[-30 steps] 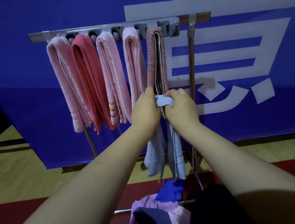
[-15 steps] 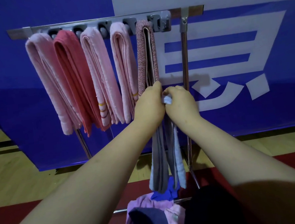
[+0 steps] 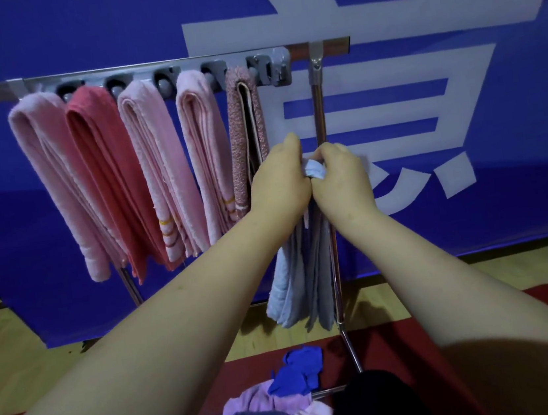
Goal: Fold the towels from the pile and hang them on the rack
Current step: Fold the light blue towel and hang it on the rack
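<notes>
Towel, grey-blue (image 3: 304, 283), was held folded just right of the speckled towel (image 3: 238, 136) on the rack (image 3: 159, 70) | left hand (image 3: 277, 186) and right hand (image 3: 342, 181) were clamped together on its top fold | pile (image 3: 277, 410) was seen below the rack.

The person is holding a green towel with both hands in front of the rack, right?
Not green. The head view shows the left hand and right hand holding a folded pale blue-grey cloth towel in front of the silver metal rack.
</notes>
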{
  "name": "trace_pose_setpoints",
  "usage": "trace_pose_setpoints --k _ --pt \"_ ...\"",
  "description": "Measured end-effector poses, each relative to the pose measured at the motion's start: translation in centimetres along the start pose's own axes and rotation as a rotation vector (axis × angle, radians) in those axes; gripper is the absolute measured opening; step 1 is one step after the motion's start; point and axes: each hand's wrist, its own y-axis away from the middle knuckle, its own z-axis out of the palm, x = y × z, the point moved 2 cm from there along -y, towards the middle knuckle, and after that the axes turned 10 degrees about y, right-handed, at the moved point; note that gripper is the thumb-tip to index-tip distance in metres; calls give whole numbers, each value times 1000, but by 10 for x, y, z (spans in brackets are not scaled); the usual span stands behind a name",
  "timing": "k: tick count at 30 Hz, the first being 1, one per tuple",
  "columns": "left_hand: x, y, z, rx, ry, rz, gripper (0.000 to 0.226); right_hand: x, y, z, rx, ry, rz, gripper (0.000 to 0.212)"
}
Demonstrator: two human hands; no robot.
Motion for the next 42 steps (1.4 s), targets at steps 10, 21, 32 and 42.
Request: trace_pose_setpoints --k 10,21,32,42 --pt "18 -54 -5 100 -33 73 23 -11 -54 -31 65 88 -62 10" --pt "48 -131 -39 208 -48 131 18 -43 -133 -55 186 86 -169 13" --pt "24 -164 -43 111 -287 -55 24 -48 -175 -31 86 289 -138 23" --pt "6 -156 -26 -11 -270 -104 25 -26 -169 -14 55 269 -107 21"
